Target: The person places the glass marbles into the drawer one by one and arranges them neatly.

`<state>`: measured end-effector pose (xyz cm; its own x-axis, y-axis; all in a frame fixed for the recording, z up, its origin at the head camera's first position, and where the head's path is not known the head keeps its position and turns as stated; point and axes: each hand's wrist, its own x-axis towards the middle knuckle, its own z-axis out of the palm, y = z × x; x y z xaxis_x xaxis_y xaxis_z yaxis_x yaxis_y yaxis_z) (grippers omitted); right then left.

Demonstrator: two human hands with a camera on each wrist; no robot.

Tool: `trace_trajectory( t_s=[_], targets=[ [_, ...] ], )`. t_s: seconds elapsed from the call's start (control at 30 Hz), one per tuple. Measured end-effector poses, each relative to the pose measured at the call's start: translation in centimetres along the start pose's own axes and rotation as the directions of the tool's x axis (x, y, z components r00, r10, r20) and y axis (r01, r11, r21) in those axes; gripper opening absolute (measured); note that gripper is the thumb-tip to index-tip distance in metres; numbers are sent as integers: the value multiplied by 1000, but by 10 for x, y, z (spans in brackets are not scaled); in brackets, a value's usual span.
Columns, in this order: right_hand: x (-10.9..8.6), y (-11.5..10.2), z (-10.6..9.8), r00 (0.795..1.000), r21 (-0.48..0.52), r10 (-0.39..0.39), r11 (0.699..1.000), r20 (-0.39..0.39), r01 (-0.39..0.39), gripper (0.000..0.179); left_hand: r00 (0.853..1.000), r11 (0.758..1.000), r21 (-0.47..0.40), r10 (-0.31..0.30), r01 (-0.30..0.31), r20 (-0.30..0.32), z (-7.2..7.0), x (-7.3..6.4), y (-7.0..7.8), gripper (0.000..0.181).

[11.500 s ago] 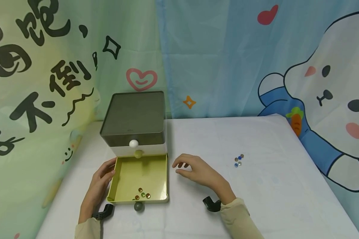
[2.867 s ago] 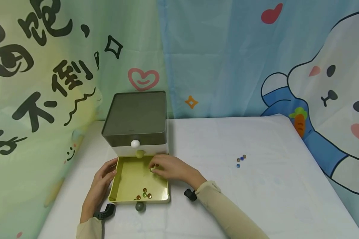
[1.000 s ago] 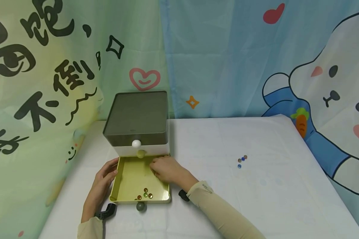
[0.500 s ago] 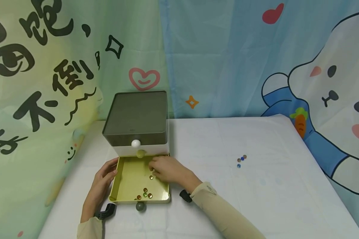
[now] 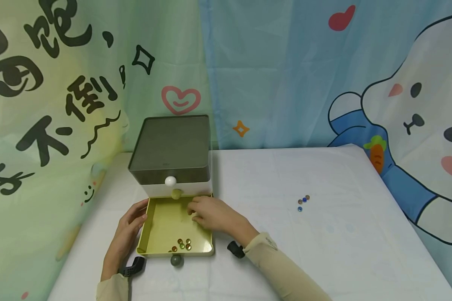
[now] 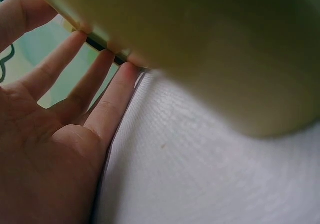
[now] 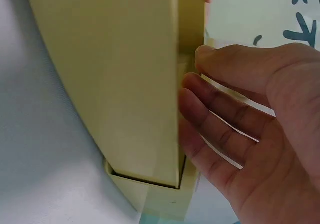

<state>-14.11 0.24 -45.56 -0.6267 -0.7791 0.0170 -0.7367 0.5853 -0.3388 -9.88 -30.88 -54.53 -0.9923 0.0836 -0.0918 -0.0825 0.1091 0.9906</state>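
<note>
Left hand [image 5: 128,227] straight-fingered against drawer [image 5: 165,223]; right hand [image 5: 215,214] relaxed, seemingly holding nothing; beads [image 5: 182,246] only in head view.

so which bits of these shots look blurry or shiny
Head view: a pale sheen near the front of the shallow yellow-green plastic drawer; left wrist: that drawer looms dark and blurred, the left fingers sharper; right wrist: drawer's near side slightly soft.

The drawer [image 5: 162,223] has gained a bead [image 5: 188,241] (the table [image 5: 271,225] has lost one).
</note>
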Motion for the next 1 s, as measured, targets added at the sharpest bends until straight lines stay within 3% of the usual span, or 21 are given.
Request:
trace_trajectory(
  t_s=[0.63,1.0],
  targets=[
    [-22,7,-14,991,150,116,983,-65,-105,19,1000,1000,15,-4,4,-3,1,1,0,52],
    [-55,30,-23,961,304,212,941,-180,-151,17,1000,1000,1,11,-11,-3,2,-1,1,53]
  ],
)
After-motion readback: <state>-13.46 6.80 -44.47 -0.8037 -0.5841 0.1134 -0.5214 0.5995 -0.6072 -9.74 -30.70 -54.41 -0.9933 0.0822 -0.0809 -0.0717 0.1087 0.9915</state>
